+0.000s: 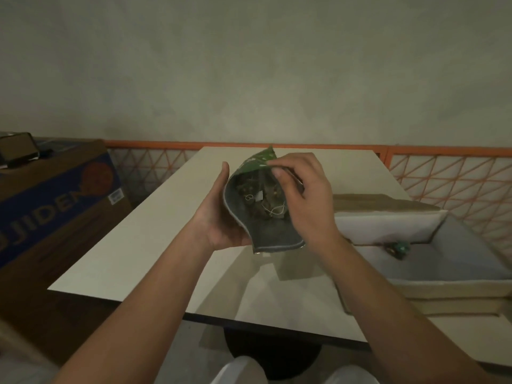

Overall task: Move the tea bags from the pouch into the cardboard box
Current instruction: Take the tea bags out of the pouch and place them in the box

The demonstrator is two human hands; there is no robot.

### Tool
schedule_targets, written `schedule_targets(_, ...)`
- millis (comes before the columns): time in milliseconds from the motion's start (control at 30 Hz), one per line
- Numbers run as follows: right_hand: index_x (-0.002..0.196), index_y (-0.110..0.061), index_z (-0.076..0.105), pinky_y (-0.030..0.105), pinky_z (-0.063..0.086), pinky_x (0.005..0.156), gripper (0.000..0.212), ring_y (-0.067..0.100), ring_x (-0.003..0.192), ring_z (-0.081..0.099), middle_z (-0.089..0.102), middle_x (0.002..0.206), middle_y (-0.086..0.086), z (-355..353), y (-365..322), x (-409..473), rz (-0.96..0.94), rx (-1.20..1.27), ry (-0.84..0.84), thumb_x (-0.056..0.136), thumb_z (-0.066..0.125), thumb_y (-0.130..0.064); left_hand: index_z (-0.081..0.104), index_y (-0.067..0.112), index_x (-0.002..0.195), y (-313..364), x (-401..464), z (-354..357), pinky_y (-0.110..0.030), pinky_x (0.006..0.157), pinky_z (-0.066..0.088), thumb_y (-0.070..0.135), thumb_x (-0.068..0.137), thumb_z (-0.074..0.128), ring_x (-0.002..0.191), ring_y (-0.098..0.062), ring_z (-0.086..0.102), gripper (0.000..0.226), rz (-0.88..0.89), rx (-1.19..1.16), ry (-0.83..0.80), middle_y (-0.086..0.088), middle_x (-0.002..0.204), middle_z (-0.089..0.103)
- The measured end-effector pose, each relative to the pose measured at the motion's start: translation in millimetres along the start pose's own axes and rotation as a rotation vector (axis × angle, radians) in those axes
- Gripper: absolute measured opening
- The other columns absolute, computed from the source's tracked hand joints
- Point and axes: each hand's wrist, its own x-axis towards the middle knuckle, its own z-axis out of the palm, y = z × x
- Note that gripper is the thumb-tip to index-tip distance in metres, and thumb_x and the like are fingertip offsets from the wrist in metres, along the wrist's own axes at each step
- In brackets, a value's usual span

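Observation:
A green pouch [257, 159] with a silvery grey lining is held above the white table [144, 245], its mouth open toward me. Several tea bags [263, 200] with white strings lie inside it. My left hand [219, 217] cups the pouch from the left and below. My right hand [302, 195] pinches the pouch's far rim and holds the mouth apart. The open cardboard box [443, 284] sits on the table to the right, lid flap raised. One small dark tea bag [396, 249] lies inside it near the back wall.
A large brown and blue carton [55, 206] stands left of the table, with a dark device [18, 149] on top. An orange lattice fence [448, 178] runs behind the table along the wall. My knees show below the table's near edge.

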Motion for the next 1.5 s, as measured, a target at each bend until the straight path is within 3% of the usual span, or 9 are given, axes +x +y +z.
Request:
schedule_targets(133,0.105,-0.005,0.072,0.028,0.050,0.091,0.017,0.013,0.104,0.057,0.058,0.106,0.010,-5.5,-17.4,10.4,-0.214,0.018,-0.004,0.092,0.060,-0.001,0.076,0.012,0.114,-4.0,8.7,14.4,-0.043,0.098,0.048,0.073,0.089,0.052,0.108,-0.030,0.067,0.071,0.167,-0.094,-0.142,-0.014,0.120,0.070)
schedule_targets(267,0.103,-0.004,0.073,0.021,0.047,0.091,0.017,0.014,0.103,0.057,0.059,0.106,0.012,-10.8,-15.1,12.6,-0.269,-0.027,0.009,0.091,0.062,0.000,0.071,0.014,0.122,-2.3,22.6,19.9,-0.040,0.091,0.054,0.056,0.096,0.057,0.105,-0.028,0.069,0.051,0.208,-0.118,-0.173,-0.013,0.120,0.069)
schedule_targets(467,0.104,-0.014,0.074,0.022,0.049,0.092,0.017,0.009,0.104,0.057,0.058,0.107,0.004,-10.1,19.0,11.8,-0.019,-0.043,-0.037,0.091,0.064,-0.008,0.070,0.013,0.127,-14.4,45.2,5.0,-0.045,0.099,0.052,0.059,0.092,0.058,0.107,-0.035,0.068,0.058,0.177,-0.143,-0.043,-0.017,0.130,0.067)
schedule_targets(600,0.112,-0.016,0.066,0.028,0.050,0.097,0.020,0.010,0.111,0.057,0.057,0.115,0.004,-13.0,18.9,16.5,0.013,-0.030,-0.103,0.096,0.057,-0.008,0.062,0.017,0.140,-18.9,45.7,3.3,-0.051,0.112,0.041,0.070,0.091,0.051,0.132,-0.037,0.056,0.073,0.213,-0.175,-0.124,-0.016,0.143,0.060)
schedule_targets(833,0.084,-0.027,0.041,0.036,0.054,0.091,0.032,0.016,0.119,0.056,0.054,0.126,-0.001,-18.0,16.7,16.8,0.024,0.138,-0.161,0.096,0.051,0.001,0.076,0.016,0.119,-32.2,38.6,9.6,-0.047,0.083,0.061,0.071,0.086,0.053,0.101,-0.035,0.074,0.068,0.205,-0.192,-0.145,-0.015,0.127,0.070)
schedule_targets(1133,0.110,-0.016,0.069,0.008,0.036,0.100,0.031,-0.004,0.121,0.047,0.049,0.136,0.000,-35.8,16.9,0.4,-0.060,-0.204,-0.229,0.087,0.062,0.002,0.082,0.011,0.098,-45.1,44.5,18.8,-0.035,0.083,0.058,0.049,0.090,0.060,0.089,-0.028,0.073,0.044,0.286,-0.365,-0.031,-0.012,0.110,0.073)
schedule_targets(1233,0.117,-0.013,0.068,0.007,0.034,0.103,0.052,0.006,0.124,0.048,0.051,0.137,0.002,-32.9,17.4,-0.8,-0.025,-0.251,-0.223,0.082,0.045,0.017,0.076,0.013,0.117,-46.4,38.8,25.0,-0.043,0.091,0.058,0.052,0.096,0.053,0.105,-0.033,0.070,0.050,0.246,-0.218,-0.024,-0.013,0.121,0.073)
schedule_targets(1400,0.094,-0.011,0.062,0.002,0.035,0.094,0.030,-0.009,0.108,0.049,0.056,0.118,0.002,-32.0,10.5,10.5,-0.049,-0.192,-0.178,0.083,0.042,0.009,0.054,0.026,0.144,-31.5,33.8,24.2,-0.046,0.109,0.048,0.067,0.075,0.069,0.126,-0.025,0.061,0.081,0.528,0.202,0.351,-0.007,0.144,0.060)
schedule_targets(1500,0.090,-0.029,0.037,0.004,0.042,0.071,0.045,-0.012,0.085,0.055,0.052,0.096,-0.007,-28.5,4.8,20.3,0.085,-0.084,-0.163,0.091,0.042,0.016,0.053,0.037,0.141,-14.7,26.0,22.5,-0.030,0.112,0.044,0.042,0.095,0.067,0.136,-0.011,0.048,0.048,0.864,0.462,0.458,0.003,0.151,0.046)
